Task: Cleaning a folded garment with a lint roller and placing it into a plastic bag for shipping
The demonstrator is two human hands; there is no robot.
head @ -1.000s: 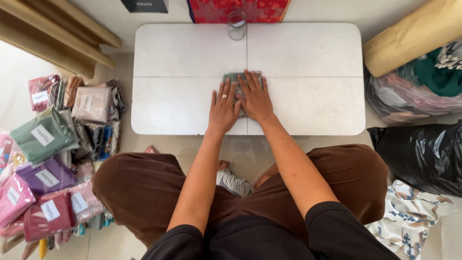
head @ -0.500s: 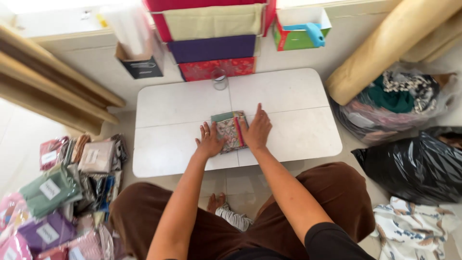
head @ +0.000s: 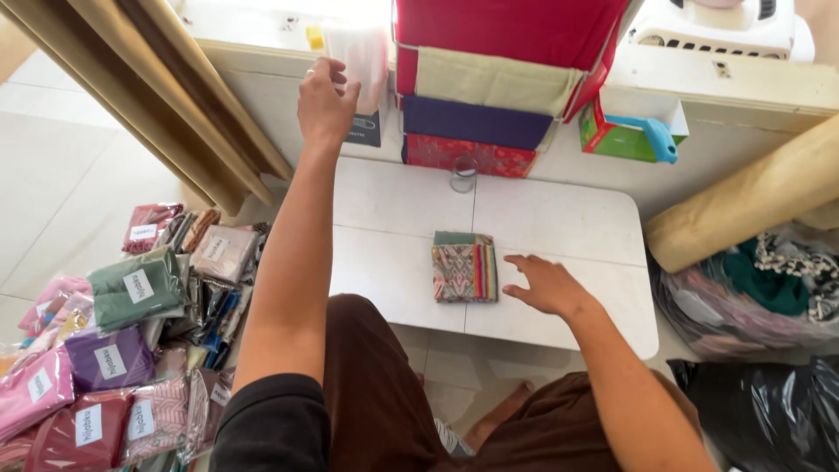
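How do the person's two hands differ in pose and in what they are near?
The left hand is raised and stretched far forward to the stack of clear bags; the right hand lies flat, low on the white table, beside the folded patterned cloth. Neither hand touches the cloth.

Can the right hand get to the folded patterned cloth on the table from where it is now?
Probably yes. The right hand rests flat on the white table just beside the folded patterned cloth, with only bare tabletop between them. The left hand is raised far off, at a stack of clear bags.
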